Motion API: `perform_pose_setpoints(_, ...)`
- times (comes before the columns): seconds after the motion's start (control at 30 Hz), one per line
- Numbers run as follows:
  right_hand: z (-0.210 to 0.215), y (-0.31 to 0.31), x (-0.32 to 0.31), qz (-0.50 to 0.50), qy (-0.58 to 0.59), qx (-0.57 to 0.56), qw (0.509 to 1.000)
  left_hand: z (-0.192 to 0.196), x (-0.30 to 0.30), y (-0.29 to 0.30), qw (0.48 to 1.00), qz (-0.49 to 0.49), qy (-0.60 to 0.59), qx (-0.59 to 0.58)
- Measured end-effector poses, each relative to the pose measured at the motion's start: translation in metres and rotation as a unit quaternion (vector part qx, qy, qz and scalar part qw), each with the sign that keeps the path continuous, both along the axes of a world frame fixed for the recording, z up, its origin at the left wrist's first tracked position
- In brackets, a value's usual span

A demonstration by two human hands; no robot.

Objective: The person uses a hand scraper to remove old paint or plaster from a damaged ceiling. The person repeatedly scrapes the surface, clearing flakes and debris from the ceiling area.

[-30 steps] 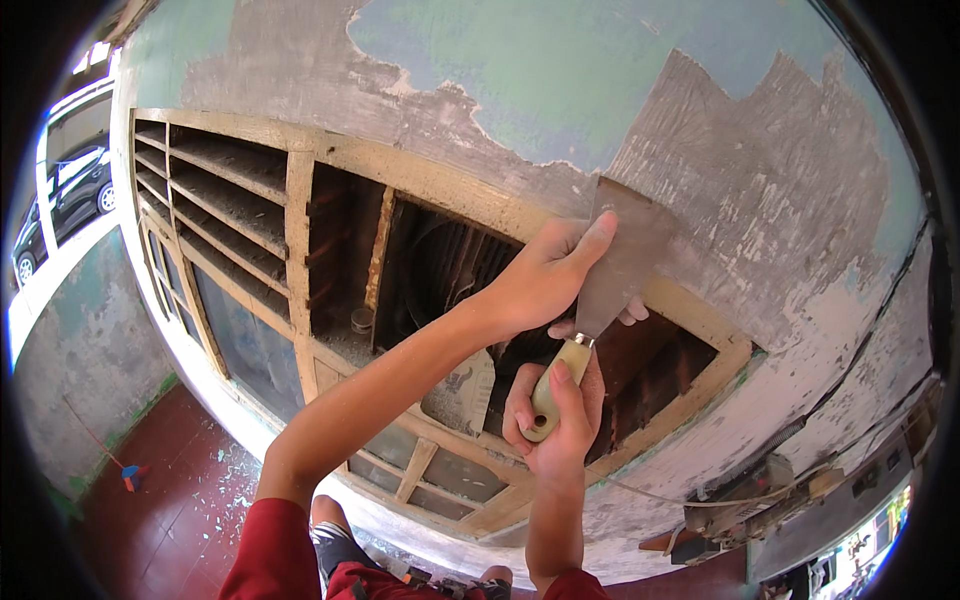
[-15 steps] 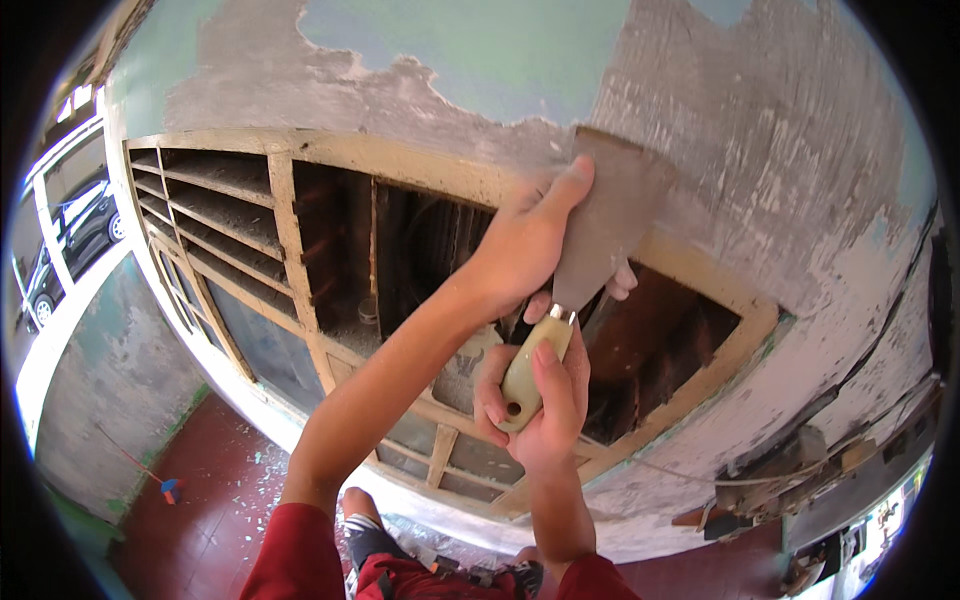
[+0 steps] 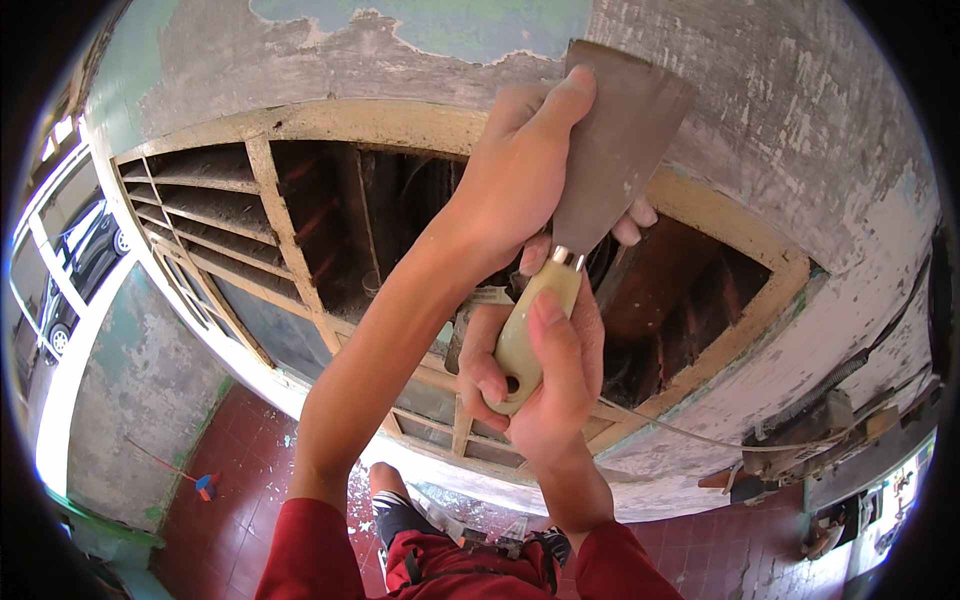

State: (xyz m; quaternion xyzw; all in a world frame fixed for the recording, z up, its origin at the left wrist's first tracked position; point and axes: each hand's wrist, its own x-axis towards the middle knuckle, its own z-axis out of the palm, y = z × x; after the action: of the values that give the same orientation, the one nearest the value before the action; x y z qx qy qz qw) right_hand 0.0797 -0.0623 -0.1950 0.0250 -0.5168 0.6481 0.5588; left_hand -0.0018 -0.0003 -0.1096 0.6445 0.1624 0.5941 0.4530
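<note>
A wide scraper with a dull grey metal blade and a cream handle is held in both my hands. My left hand grips the blade by its left edge, thumb on the face and fingertips showing past the right edge. Lower down, my right hand is wrapped round the handle, its thumb along the top. The blade points up over a wall of scraped grey plaster with leftover green paint. Whether its far edge touches the wall I cannot tell.
Behind my hands is a cream wooden frame with dusty slats and dark openings. A cable hangs at the lower right near a cluttered ledge. Paint flakes lie on the red tiled floor. A car stands far left.
The scraper and both hands now appear higher and larger in the picture. The view has shifted a little, with the wall's paint patch moving up. Both hands keep their hold.
</note>
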Motion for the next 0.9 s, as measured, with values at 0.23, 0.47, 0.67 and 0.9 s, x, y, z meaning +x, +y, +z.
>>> perform_pose_setpoints(0.23,0.000,-0.007,0.001,-0.005,-0.001,-0.031,1.000,-0.003,0.002,-0.001,1.000,-0.019,-0.008,-0.016)
perform_pose_setpoints(0.47,-0.013,-0.001,0.008,-0.018,0.016,-0.011,1.000,-0.010,-0.003,0.002,0.995,-0.092,-0.006,-0.036)
perform_pose_setpoints(0.67,-0.025,-0.001,0.030,-0.226,-0.016,0.014,0.974,-0.026,-0.005,-0.010,0.996,0.011,0.068,0.050)
perform_pose_setpoints(0.9,-0.018,-0.003,0.035,-0.216,-0.106,0.029,0.970,-0.028,0.002,-0.015,0.949,0.200,0.134,0.202)
